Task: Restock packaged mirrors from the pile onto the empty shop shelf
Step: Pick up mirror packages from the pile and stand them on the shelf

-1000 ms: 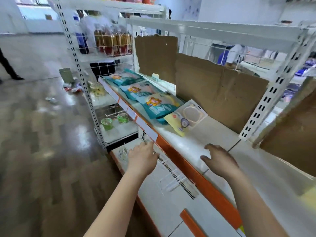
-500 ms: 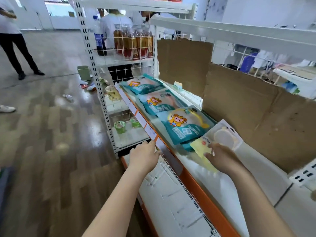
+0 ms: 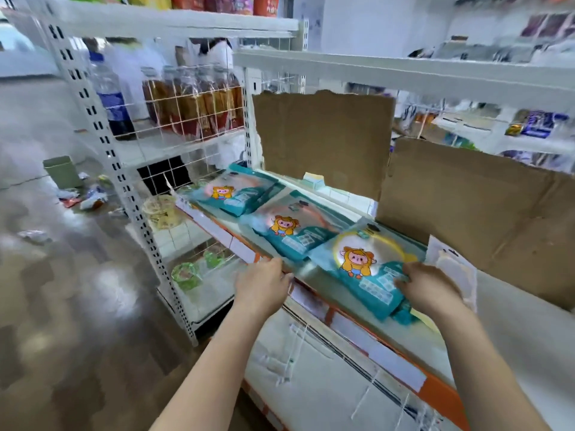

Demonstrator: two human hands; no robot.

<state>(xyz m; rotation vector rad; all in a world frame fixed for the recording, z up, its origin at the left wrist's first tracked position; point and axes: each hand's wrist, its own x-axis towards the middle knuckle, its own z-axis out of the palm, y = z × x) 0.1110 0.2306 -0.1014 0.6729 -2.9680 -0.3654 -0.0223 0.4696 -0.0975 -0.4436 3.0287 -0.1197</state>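
Since half a second ago the right hand (image 3: 431, 290) has left the pale mirror pack (image 3: 452, 269) and slid left onto the nearest teal mirror pack (image 3: 357, 269), and the view has closed in on the shelf (image 3: 522, 325). That hand now lies on the teal pack's near right corner, fingers bent toward it. Blur hides whether they pinch the wrapper or only press it. The pale pack sits just right of the hand, partly behind it, at the foot of the cardboard backing (image 3: 466, 209). The left hand (image 3: 264, 286), left of centre, holds the price rail (image 3: 395, 363) with its fingers bent over the top, near the teal pack's left edge but apart from it. The pack's long axis runs from the back of the shelf toward the lower right, so its near end points at the right hand, the likelier one to shift it.
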